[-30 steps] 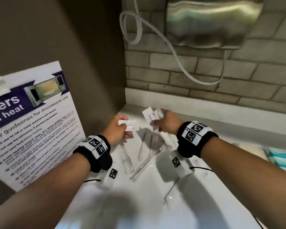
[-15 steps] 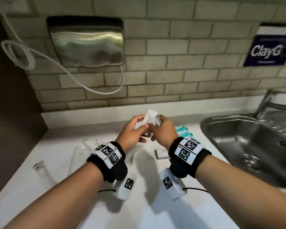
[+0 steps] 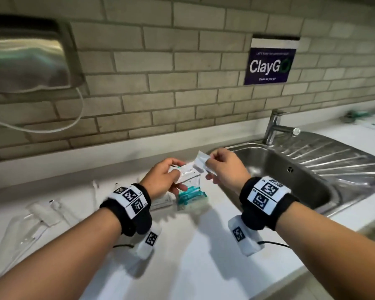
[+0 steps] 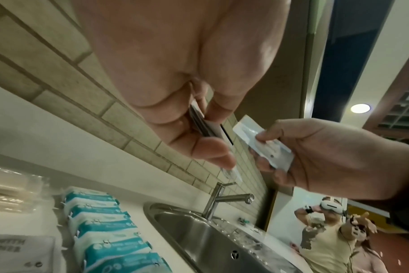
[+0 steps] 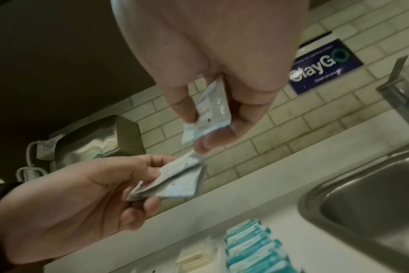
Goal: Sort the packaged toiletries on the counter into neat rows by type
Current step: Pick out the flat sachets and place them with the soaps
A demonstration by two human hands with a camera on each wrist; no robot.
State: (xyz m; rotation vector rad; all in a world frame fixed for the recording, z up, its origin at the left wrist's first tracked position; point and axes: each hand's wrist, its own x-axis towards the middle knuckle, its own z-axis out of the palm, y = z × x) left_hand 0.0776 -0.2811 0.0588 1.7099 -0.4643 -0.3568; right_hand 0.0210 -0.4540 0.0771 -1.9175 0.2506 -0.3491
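Observation:
My left hand [image 3: 171, 178] grips a small stack of flat white sachets [image 3: 187, 173], thumb on top, above the white counter [image 3: 182, 256]. My right hand [image 3: 212, 167] pinches one or two more white sachets [image 3: 201, 159] just right of that stack. Seen from the left wrist, the stack [image 4: 206, 125] sits edge-on between thumb and fingers, with the right hand's sachets [image 4: 264, 144] beside it. The right wrist view has its sachets [image 5: 213, 110] above the left hand's stack [image 5: 175, 182]. Below the hands lies a row of teal-and-white packets [image 3: 189, 197].
A steel sink [image 3: 290, 174] with a tap [image 3: 275, 126] lies to the right. Clear long-wrapped items [image 3: 30, 224] lie at the left of the counter. Cream packets [image 4: 9, 188] and a white printed pack [image 4: 19, 251] sit beside the teal row. People stand far off [image 4: 327, 230].
Both hands have carried the sachets rightward from the counter's left corner to over the teal packets near the sink. The right hand now holds its sachets slightly apart from the left's stack.

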